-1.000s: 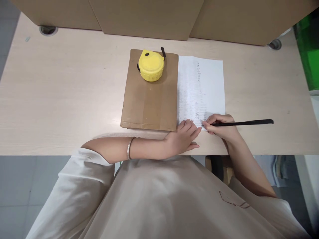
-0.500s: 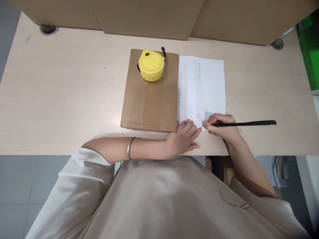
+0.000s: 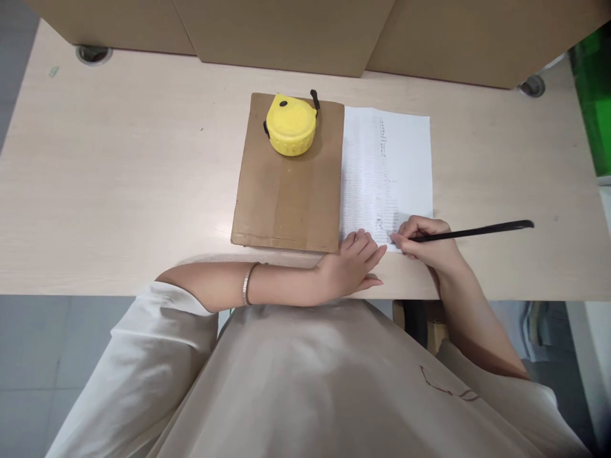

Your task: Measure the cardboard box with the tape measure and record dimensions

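Observation:
A white sheet of paper (image 3: 386,165) with rows of small writing lies on the pale wooden desk (image 3: 119,184). My right hand (image 3: 427,245) is closed on a long black pen (image 3: 477,231), its tip touching the sheet's near edge. My left hand (image 3: 351,266) lies flat with fingers stretched out, pressing the sheet's near left corner. A brown cardboard piece (image 3: 289,184) lies just left of the paper, with a yellow tape measure (image 3: 291,124) on its far end.
Brown partition panels (image 3: 286,32) stand along the desk's far edge, with cable holes (image 3: 93,54) at both far corners. Something green (image 3: 594,108) stands at the right. The desk's near edge runs under my forearms.
The far end of the pen has tipped slightly away from me as my right hand shifts a little on the paper. My left hand has stayed put.

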